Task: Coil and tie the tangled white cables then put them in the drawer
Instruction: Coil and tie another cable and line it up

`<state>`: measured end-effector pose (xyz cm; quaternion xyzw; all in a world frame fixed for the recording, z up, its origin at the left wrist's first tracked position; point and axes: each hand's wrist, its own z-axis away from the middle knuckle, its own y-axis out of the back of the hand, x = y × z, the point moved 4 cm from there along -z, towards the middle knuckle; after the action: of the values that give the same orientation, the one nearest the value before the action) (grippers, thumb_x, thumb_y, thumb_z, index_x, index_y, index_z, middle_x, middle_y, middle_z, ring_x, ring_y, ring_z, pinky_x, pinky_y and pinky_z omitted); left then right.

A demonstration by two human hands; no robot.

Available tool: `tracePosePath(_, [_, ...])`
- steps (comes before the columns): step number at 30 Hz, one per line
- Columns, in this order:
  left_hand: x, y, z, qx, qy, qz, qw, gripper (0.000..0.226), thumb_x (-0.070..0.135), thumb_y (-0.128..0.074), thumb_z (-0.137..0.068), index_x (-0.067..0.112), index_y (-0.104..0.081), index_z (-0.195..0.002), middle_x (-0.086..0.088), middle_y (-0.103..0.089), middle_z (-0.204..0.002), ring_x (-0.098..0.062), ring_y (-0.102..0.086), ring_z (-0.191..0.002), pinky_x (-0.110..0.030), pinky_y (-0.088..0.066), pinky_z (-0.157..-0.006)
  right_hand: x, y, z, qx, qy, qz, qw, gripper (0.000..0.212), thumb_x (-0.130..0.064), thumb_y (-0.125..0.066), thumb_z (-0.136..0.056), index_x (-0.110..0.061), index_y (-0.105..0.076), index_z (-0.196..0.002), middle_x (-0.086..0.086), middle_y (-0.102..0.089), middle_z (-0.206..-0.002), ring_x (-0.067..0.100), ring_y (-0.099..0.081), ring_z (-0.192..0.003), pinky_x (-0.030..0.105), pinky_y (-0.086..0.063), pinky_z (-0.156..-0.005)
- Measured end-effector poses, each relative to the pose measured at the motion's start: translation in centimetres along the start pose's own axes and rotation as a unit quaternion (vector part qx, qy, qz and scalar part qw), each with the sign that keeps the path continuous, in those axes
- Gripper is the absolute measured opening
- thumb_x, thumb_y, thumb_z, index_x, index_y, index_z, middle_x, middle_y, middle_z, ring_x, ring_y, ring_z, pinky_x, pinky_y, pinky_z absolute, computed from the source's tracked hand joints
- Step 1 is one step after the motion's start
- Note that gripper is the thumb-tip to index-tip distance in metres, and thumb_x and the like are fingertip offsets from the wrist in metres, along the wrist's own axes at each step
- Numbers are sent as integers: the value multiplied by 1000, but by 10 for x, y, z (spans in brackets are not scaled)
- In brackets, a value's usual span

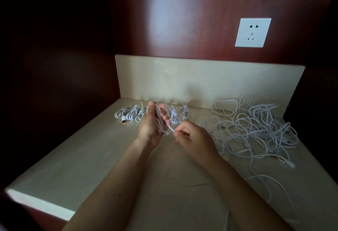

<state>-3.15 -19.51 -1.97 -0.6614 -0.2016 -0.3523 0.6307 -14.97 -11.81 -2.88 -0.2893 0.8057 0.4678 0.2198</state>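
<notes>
My left hand holds a coiled white cable upright above the countertop, thumb on one side and fingers on the other. My right hand pinches the loose end of that same cable just right of the coil. A big tangle of white cables lies on the right of the counter. Several tied cable bundles sit in a row by the backsplash, some hidden behind my left hand. No drawer is in view.
The beige stone countertop ends at a front edge at lower left. A low backsplash runs along the back. A white wall socket sits on the red-brown panel above. Dark wood closes off the left side.
</notes>
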Motion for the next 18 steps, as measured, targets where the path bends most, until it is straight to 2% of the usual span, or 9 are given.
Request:
tracePosePath(2, [9,8,-4,45,-47,-6,998,39,36,-28,-106,17,-44,-75,10,-29,-44,-4,-25,-34,-16,-23,-33,-2,-1,1,-27,5,36,999,8,-35,-63,-85,-27,-63,-85,-13,-70,-80,5,-65,-79,30,-51,-74])
tracePosePath(4, [23,19,-2,114,-119,-55,985,39,32,-30,-105,18,-42,-71,12,-30,-42,-4,-21,-34,-15,-17,-35,-3,-1,3,-57,-1,60,997,12,-39,-64,-86,-27,-65,-83,-13,-68,-76,5,-63,-76,27,-48,-72])
tracePosePath(6, [35,30,0,174,-184,-139,958,43,33,-31,-106,18,-44,-68,11,-37,-41,-5,-28,-35,-19,-21,-39,-2,-2,3,-84,-8,69,994,14,-44,-64,-84,-30,-64,-80,-16,-62,-68,2,-58,-71,25,-44,-68])
tracePosePath(8, [41,35,-1,191,-236,-304,903,47,36,-31,-105,17,-49,-66,6,-47,-50,-12,-40,-46,-27,-33,-50,-5,-2,3,-99,-19,40,994,16,-49,-63,-78,-33,-64,-78,-18,-61,-68,0,-56,-68,25,-45,-69])
tracePosePath(10, [34,30,-2,154,-245,-457,841,47,41,-33,-104,19,-54,-68,4,-52,-60,-16,-47,-59,-31,-38,-64,-10,0,0,-87,-27,-55,994,19,-49,-57,-70,-33,-66,-75,-15,-65,-68,2,-60,-68,29,-49,-70])
tracePosePath(11, [28,25,-1,119,-229,-498,828,48,44,-35,-103,19,-55,-67,4,-53,-60,-16,-48,-59,-31,-38,-65,-13,2,-2,-72,-29,-109,991,18,-45,-57,-68,-31,-67,-70,-11,-66,-67,3,-60,-66,30,-49,-68])
tracePosePath(13, [15,15,1,28,-184,-543,819,53,51,-37,-101,19,-53,-62,6,-51,-53,-15,-48,-54,-29,-37,-61,-18,10,-5,-38,-40,-191,980,13,-32,-59,-70,-25,-67,-62,-12,-61,-56,0,-54,-56,23,-41,-59])
tracePosePath(15, [6,4,9,-64,-119,-575,807,59,54,-31,-101,18,-52,-60,6,-48,-51,-10,-45,-48,-26,-35,-55,-22,19,-6,-14,-49,-243,969,15,-21,-59,-76,-15,-68,-66,-15,-53,-46,-1,-48,-49,16,-34,-55])
tracePosePath(18, [-9,-4,20,-175,35,-529,829,71,69,-14,-94,13,-51,-71,1,-43,-55,-11,-34,-44,-23,-27,-45,-16,25,-7,20,-56,-278,959,23,-4,-59,-93,10,-66,-76,-10,-51,-42,-1,-47,-43,12,-36,-53])
